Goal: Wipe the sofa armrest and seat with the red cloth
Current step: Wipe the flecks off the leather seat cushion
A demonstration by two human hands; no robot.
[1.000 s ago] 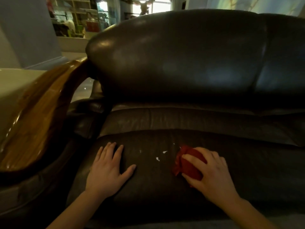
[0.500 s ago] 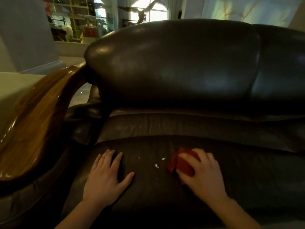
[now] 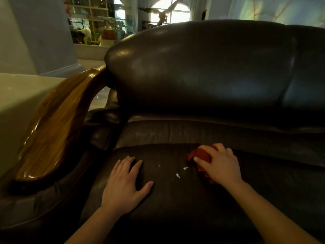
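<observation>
A dark leather sofa fills the view, its seat cushion [image 3: 175,199] in front of me. My right hand [image 3: 219,164] presses a bunched red cloth [image 3: 202,154] onto the seat, right of centre. A few small white specks [image 3: 178,175] lie on the leather just left of the cloth. My left hand [image 3: 124,185] rests flat on the seat with fingers spread, holding nothing. The glossy wooden armrest [image 3: 54,129] curves along the left side, above a leather arm pad.
The tall padded backrest [image 3: 202,71] rises behind the seat. Beyond the armrest is a pale floor and a grey wall [image 3: 35,32]. Far back stand shelves and an arched window [image 3: 168,13].
My right hand has slid the red cloth a little back toward the backrest. My left hand stays flat in place. My head has tilted up slightly.
</observation>
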